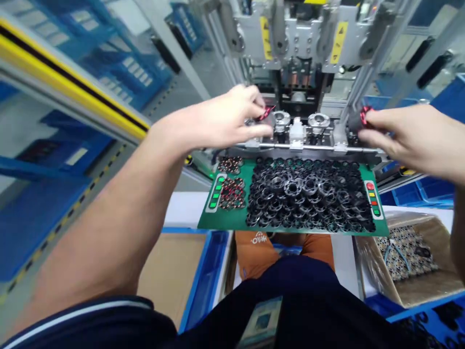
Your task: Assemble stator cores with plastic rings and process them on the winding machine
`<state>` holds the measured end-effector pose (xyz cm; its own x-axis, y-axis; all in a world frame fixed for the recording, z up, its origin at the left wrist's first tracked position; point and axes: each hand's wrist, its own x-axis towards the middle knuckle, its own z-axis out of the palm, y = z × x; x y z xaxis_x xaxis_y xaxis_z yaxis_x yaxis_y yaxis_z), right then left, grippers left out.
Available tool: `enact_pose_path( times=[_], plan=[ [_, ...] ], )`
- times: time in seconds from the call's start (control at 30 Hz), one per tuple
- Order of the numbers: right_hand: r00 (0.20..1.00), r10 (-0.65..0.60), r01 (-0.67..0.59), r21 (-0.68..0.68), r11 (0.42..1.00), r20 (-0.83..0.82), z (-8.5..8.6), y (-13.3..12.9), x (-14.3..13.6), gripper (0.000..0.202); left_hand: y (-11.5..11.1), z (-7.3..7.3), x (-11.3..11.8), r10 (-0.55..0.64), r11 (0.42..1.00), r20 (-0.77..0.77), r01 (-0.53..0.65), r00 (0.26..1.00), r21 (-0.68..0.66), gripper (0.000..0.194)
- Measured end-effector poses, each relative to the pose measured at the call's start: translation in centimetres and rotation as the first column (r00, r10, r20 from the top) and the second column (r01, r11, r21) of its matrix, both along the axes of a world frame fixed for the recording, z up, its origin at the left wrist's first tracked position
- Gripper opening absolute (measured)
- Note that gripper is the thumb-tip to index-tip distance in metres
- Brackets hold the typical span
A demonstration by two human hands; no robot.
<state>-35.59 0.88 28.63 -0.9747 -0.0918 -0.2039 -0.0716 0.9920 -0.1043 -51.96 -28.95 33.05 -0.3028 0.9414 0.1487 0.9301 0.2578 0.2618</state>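
Observation:
My left hand [245, 116] is closed on a dark part with a red marked face [267, 113], just left of the machine's fixtures. Between thumb and fingers of my right hand [407, 133] is a similar dark round part with a red end [365, 115]; this hand is blurred by motion. Two metal ring-shaped pieces sit between my hands, a left ring [281, 118] and a right ring [318, 120], each on a fixture. Below them, many black ring-shaped parts [308, 194] are heaped on a green panel [225, 222].
Copper-coloured parts with red marks [232, 194] lie beside the green buttons [217, 193]. More buttons [373, 198] are at the panel's right. A machine head [301, 39] hangs above the fixtures. At lower right stands a lined box [417, 291] of metal parts with pliers-like handles.

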Motion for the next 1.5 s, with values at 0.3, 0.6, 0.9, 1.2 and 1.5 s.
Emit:
enact_pose_path(
  times=[0.3,0.6,0.9,1.2,1.5],
  plan=[
    [0.881,0.441,-0.449,-0.012,0.893,-0.173,-8.1,-24.6,10.2,0.021,-19.7,-15.6,11.0,0.442,0.822,0.127,-0.344,0.888,-0.454,0.023],
    [0.901,0.423,-0.419,0.062,0.906,-0.098,-10.6,-28.6,5.5,0.043,-18.7,-19.8,14.9,0.547,0.798,0.022,-0.514,0.837,-0.316,0.038],
    [0.904,-0.025,-0.017,-0.095,0.995,-0.428,-0.2,-15.6,15.1,0.039,-13.0,-10.7,16.3,0.302,0.826,0.239,-0.379,0.923,0.418,0.041],
    [0.937,-0.051,0.032,-0.060,0.998,-0.347,-2.7,-12.5,10.0,0.049,-3.3,-11.7,13.0,0.143,0.937,0.251,-0.213,0.957,0.277,0.051],
    [0.824,-0.233,-0.020,-0.438,0.899,-0.516,-2.2,-10.4,16.6,0.051,-8.3,-10.3,13.2,0.206,0.723,0.336,-0.374,0.919,0.580,0.052]
  ],
)
